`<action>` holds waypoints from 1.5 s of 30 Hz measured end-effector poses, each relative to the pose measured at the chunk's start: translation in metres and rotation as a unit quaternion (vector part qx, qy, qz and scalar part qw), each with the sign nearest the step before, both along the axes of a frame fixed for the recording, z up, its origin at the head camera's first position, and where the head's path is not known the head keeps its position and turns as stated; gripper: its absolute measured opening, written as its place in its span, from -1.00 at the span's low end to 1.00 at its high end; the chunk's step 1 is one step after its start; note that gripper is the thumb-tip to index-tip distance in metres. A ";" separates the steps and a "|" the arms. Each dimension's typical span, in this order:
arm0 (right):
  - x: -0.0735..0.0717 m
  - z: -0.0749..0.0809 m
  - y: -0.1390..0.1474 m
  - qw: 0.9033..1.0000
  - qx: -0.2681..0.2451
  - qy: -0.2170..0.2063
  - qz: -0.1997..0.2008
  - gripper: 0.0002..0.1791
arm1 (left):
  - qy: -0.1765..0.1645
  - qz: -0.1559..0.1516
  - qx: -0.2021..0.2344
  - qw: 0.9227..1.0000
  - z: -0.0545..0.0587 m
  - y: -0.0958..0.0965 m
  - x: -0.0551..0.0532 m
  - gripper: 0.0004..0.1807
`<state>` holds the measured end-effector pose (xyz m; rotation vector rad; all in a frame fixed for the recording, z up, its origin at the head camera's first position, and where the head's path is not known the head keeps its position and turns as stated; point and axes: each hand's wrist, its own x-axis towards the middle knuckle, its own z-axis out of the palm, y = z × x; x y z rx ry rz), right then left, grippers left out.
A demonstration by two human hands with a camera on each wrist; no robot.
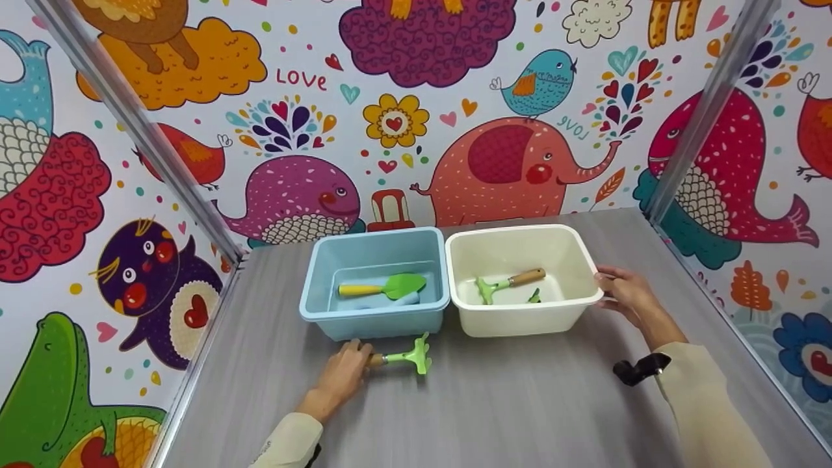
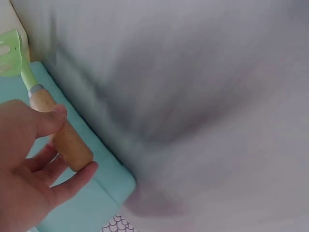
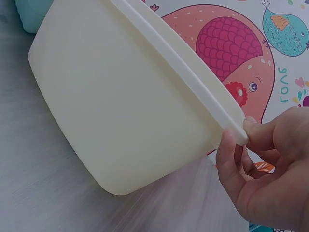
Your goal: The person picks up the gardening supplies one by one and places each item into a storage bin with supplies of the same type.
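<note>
My left hand (image 1: 344, 369) holds a small garden rake by its wooden handle (image 2: 70, 142), thumb on one side and fingers on the other. The green head of that rake (image 1: 416, 356) points right, in front of the blue bin (image 1: 377, 323). On the right, my right hand (image 3: 270, 159) pinches the rim of the white bin (image 3: 120, 106) between thumb and fingers. Inside the white bin lie another green rake with a wooden handle (image 1: 525, 277) and a small green piece (image 1: 534, 296), partly hidden by the front wall.
In the blue bin lie a green trowel (image 1: 404, 286) with a yellow handle and a light blue object (image 1: 408, 299), partly hidden. Both bins stand side by side on a grey table (image 1: 507, 396). Patterned walls with metal posts (image 1: 705, 123) enclose the back and sides.
</note>
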<state>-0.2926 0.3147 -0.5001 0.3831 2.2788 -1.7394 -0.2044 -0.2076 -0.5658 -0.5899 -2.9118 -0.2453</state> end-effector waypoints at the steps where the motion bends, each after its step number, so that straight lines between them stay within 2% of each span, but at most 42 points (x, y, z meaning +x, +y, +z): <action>1: 0.000 0.000 -0.001 1.000 0.000 -0.001 0.000 -0.35 | -0.004 -0.001 0.003 1.000 0.002 0.001 0.000 -0.73; 8: 0.000 -0.001 -0.001 1.000 -0.005 0.000 0.001 -0.35 | -0.026 -0.012 0.034 0.999 0.012 0.011 0.000 -0.74; 15: -0.001 -0.001 0.000 1.000 -0.011 0.001 0.004 -0.33 | -0.023 -0.034 0.059 0.997 0.025 0.021 0.000 -0.76; 24: -0.001 0.001 0.000 1.000 -0.012 -0.015 -0.001 -0.33 | -0.032 -0.033 0.051 0.998 0.039 0.032 -0.001 -0.78; 30: -0.001 0.001 0.000 1.000 -0.007 -0.010 0.003 -0.34 | -0.027 -0.052 0.068 0.996 0.046 0.034 0.000 -0.78; 39: 0.000 0.000 -0.001 1.000 -0.001 -0.003 -0.003 -0.33 | -0.085 -0.048 0.120 0.988 0.065 0.040 -0.003 -0.78; 45: 0.000 0.000 -0.001 1.000 0.004 -0.004 -0.004 -0.33 | -0.104 -0.058 0.152 0.981 0.079 0.045 -0.004 -0.76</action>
